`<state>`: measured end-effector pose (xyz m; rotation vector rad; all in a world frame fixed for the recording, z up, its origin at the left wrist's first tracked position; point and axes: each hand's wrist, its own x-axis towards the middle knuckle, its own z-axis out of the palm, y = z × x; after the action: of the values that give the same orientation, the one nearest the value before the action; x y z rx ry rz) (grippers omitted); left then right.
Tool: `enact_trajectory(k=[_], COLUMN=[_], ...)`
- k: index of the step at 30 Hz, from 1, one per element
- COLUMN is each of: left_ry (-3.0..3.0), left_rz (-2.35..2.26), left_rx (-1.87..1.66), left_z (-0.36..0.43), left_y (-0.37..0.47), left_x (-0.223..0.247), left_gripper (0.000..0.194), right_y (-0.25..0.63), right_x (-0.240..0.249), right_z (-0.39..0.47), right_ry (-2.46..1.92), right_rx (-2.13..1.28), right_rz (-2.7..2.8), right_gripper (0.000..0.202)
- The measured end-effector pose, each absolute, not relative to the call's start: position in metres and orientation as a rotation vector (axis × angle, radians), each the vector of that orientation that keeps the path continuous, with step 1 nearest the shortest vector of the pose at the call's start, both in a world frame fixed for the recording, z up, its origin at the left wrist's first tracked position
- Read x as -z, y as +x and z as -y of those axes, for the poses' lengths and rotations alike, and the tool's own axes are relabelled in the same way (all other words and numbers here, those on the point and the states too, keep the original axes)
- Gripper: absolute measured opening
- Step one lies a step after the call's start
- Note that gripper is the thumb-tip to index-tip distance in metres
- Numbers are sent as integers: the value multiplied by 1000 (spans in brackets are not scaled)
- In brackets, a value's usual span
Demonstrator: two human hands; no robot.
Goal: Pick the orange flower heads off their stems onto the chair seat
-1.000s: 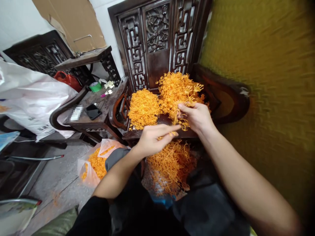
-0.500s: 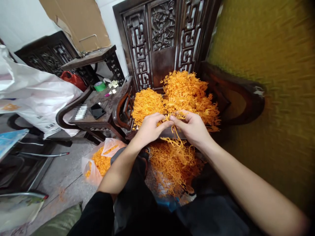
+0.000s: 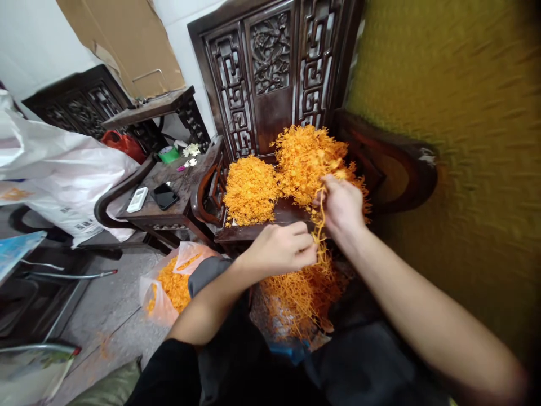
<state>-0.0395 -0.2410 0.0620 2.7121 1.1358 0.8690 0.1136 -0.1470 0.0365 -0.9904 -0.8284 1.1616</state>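
My right hand is closed, its fingers pinching thin orange strands that look like plastic flower stems. They hang down from it past the fingertips of my left hand. That hand is curled shut against the strands, lower and to the left; its grip is partly hidden. Behind my right hand rises a tall heap of orange branching pieces on the seat of a dark carved wooden chair. To its left lies a lower, denser orange pile. Beneath my hands, a loose tangle of orange strands lies by the floor.
A plastic bag of orange pieces stands on the floor at left. On the side table sit a phone, a white handheld device and green tape. Large white sacks fill the far left. A yellowish textured surface borders the right.
My hands have separated: the left moved down and slightly right, the right moved a little right and up. Orange strands now stretch down between them. The view has shifted slightly.
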Motion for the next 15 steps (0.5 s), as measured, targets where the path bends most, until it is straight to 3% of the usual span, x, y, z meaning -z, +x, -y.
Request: enact_trajectory(k=[8,12,15], left_ry=[1782,1588,1569], left_rz=[-1399,-1333,-1375], left_rx=[-1263,-1222,-1178], left_z=[208,204,204], left_y=[-105,-107,-96], left_x=[-68,-61,-60], left_gripper=[35,36,48], right_y=[125,112,104], right_x=[-49,-47,-48], right_z=[169,182,185], right_ry=[-834,-829,-827], right_rx=[-1414,-1443,-1459], right_rz=[1160,1232,1244], right_gripper=[38,37,40])
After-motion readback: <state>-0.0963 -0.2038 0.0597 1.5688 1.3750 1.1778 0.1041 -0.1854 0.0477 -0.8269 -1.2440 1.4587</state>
